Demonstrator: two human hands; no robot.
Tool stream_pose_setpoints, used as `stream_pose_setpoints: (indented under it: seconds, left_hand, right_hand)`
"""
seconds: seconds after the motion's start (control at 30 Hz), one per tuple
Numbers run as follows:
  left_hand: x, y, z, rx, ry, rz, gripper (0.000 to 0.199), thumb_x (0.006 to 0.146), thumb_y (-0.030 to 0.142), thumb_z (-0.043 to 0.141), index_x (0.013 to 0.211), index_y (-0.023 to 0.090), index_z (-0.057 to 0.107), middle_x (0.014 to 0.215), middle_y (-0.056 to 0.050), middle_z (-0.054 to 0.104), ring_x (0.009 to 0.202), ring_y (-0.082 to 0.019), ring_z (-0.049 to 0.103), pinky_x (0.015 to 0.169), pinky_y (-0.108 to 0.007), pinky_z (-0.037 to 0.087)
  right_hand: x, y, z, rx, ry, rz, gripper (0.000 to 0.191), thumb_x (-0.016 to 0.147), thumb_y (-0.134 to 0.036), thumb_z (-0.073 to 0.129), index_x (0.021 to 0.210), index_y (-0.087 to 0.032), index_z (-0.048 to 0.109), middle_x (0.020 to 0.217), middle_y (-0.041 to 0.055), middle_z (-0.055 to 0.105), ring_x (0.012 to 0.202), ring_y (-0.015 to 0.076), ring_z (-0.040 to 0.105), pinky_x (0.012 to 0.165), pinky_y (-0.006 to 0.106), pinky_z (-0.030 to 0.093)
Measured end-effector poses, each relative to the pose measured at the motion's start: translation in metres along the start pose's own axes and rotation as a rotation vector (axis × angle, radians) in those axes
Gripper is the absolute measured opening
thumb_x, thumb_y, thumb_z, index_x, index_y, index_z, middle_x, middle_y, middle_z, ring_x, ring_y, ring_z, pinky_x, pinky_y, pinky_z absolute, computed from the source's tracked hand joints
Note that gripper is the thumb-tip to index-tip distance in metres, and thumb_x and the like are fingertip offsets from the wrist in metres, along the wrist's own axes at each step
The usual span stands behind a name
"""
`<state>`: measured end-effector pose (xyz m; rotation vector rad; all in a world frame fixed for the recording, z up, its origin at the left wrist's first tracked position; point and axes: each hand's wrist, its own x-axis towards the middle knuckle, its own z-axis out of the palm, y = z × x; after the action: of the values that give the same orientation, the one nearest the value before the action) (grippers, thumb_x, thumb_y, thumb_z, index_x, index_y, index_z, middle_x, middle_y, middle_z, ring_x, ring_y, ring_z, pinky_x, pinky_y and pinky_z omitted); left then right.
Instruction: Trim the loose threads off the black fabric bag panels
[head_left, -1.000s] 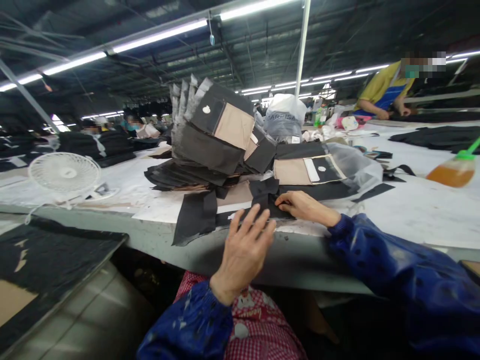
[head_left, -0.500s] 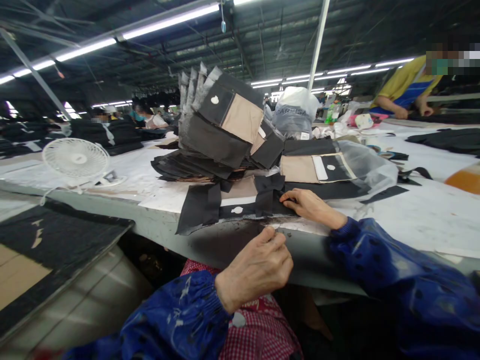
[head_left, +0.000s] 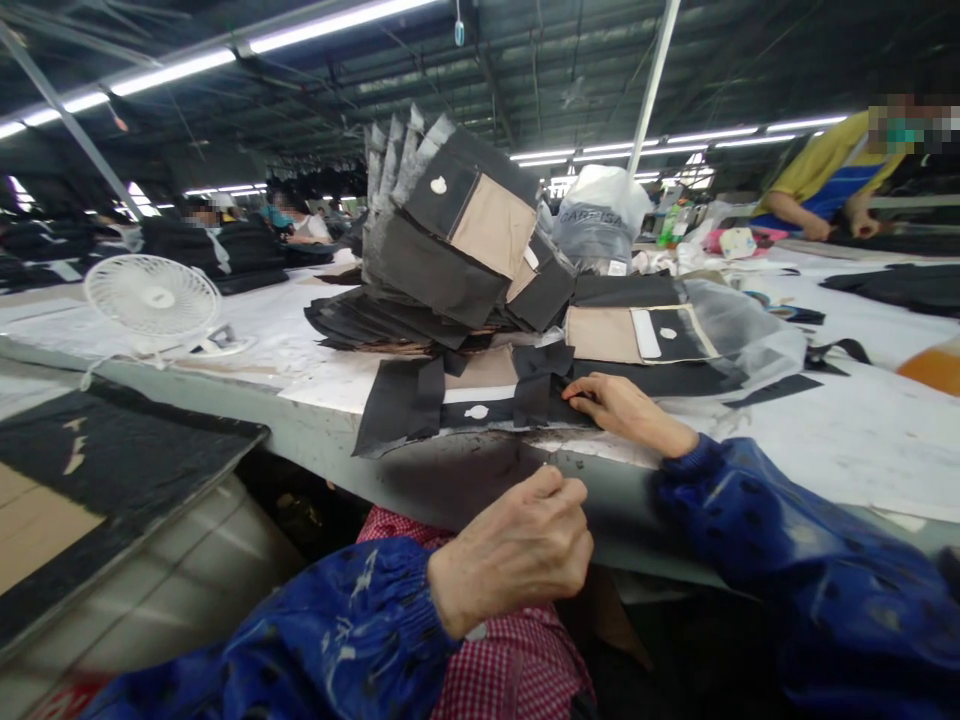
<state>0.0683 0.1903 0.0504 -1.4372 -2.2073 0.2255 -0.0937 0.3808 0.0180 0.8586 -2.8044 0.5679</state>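
A black fabric piece (head_left: 397, 405) with a beige panel, a white strip and a small white patch lies along the table's front edge. My right hand (head_left: 626, 412) pinches the right end of this piece between thumb and fingers. Closer to me, below the edge, my left hand (head_left: 517, 545) is closed with its fingertips together; what it holds, if anything, is too small to make out. Behind the piece rises a leaning stack of black and beige pieces (head_left: 442, 260). A similar flat piece (head_left: 604, 333) lies to the right, partly under clear plastic.
A white fan (head_left: 154, 300) stands on the white-covered table (head_left: 862, 430) at the left. A wrapped bag (head_left: 596, 220) and a green bottle (head_left: 667, 226) are behind. A person in yellow (head_left: 817, 180) works at the back right. A dark-topped surface (head_left: 165, 440) is at the near left.
My left hand has moved slightly down and away from the table edge, still closed. My right hand keeps its pinch on the black piece. The view has shifted slightly.
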Motion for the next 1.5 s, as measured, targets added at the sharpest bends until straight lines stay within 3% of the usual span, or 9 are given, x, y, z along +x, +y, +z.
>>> stream_pose_setpoints:
  seconds: [0.23,0.4,0.57,0.63,0.73,0.83,0.97,1.2,1.5]
  left_hand:
    - [0.019,-0.026,0.03,-0.154,0.157,-0.477,0.007,0.089,0.016,0.054,0.094,0.014,0.058,0.097,-0.007,0.062,0.095,-0.023,0.05,0.082,-0.036,0.043]
    - [0.036,-0.038,0.052,-0.221,0.006,-0.565,0.015,0.086,0.024,0.061,0.098,0.017,0.056,0.096,-0.006,0.062,0.091,-0.023,0.053,0.079,-0.037,0.044]
    - [0.037,-0.042,0.057,-0.307,0.03,-0.623,0.02,0.083,0.023,0.064,0.101,0.018,0.056,0.092,-0.003,0.063,0.088,-0.021,0.055,0.077,-0.034,0.043]
    - [0.037,-0.045,0.059,-0.352,0.052,-0.64,0.018,0.083,0.022,0.064,0.099,0.018,0.057,0.089,-0.002,0.061,0.087,-0.02,0.055,0.077,-0.033,0.043]
    - [0.039,-0.048,0.061,-0.365,0.061,-0.648,0.012,0.083,0.021,0.063,0.095,0.019,0.059,0.087,-0.001,0.06,0.086,-0.019,0.055,0.077,-0.032,0.043]
    - [0.043,-0.048,0.064,-0.322,0.038,-0.657,0.009,0.083,0.023,0.062,0.092,0.019,0.063,0.086,-0.002,0.06,0.086,-0.02,0.054,0.076,-0.032,0.042]
    - [0.051,-0.046,0.066,-0.327,0.017,-0.766,0.014,0.086,0.025,0.057,0.08,0.02,0.069,0.083,-0.003,0.061,0.086,-0.02,0.056,0.076,-0.032,0.041]
    - [0.063,-0.051,0.066,-0.52,-0.032,-1.062,0.017,0.078,0.026,0.057,0.069,0.02,0.071,0.081,-0.004,0.067,0.077,-0.02,0.06,0.067,-0.03,0.04]
    - [0.064,-0.055,0.068,-0.577,-0.048,-1.123,0.017,0.076,0.031,0.058,0.07,0.021,0.071,0.079,-0.005,0.071,0.08,-0.023,0.062,0.071,-0.032,0.042]
  right_hand:
    - [-0.001,-0.001,-0.004,0.091,0.006,-0.026,0.028,0.094,-0.017,0.045,0.104,-0.016,0.07,0.103,0.0078,0.071,0.096,0.0203,0.064,0.086,0.028,0.045]
    - [-0.007,0.0,-0.007,0.014,-0.007,0.015,0.026,0.089,-0.02,0.056,0.112,-0.022,0.069,0.1,0.0063,0.067,0.092,0.0195,0.062,0.086,0.028,0.044]
    - [-0.023,0.004,-0.025,-0.088,0.102,0.093,0.03,0.088,-0.02,0.054,0.115,-0.025,0.067,0.102,0.0078,0.062,0.094,0.0213,0.06,0.083,0.03,0.044]
    - [-0.03,0.005,-0.038,-0.013,0.116,-0.008,0.025,0.088,-0.019,0.054,0.107,-0.022,0.07,0.102,0.0073,0.062,0.091,0.0197,0.06,0.082,0.029,0.044]
    - [-0.038,0.005,-0.05,0.193,-0.092,-0.28,0.019,0.088,-0.023,0.055,0.098,-0.018,0.071,0.099,0.0057,0.064,0.085,0.0163,0.061,0.078,0.026,0.045]
    - [-0.039,0.005,-0.048,0.256,-0.211,-0.392,0.02,0.088,-0.026,0.056,0.097,-0.015,0.07,0.096,0.0063,0.064,0.084,0.0155,0.06,0.077,0.025,0.045]
    - [-0.031,0.01,-0.035,0.255,-0.142,-0.307,0.018,0.087,-0.02,0.054,0.086,-0.012,0.07,0.088,0.0063,0.064,0.077,0.0141,0.059,0.073,0.025,0.044]
    - [-0.019,0.029,-0.045,0.721,-0.41,-0.053,0.022,0.084,-0.028,0.055,0.094,-0.011,0.065,0.089,0.0057,0.068,0.077,0.0123,0.061,0.071,0.022,0.048]
    - [-0.016,0.029,-0.041,0.553,-0.381,-0.094,0.02,0.075,-0.027,0.064,0.084,-0.009,0.07,0.068,-0.003,0.063,0.063,0.009,0.05,0.06,0.018,0.039]
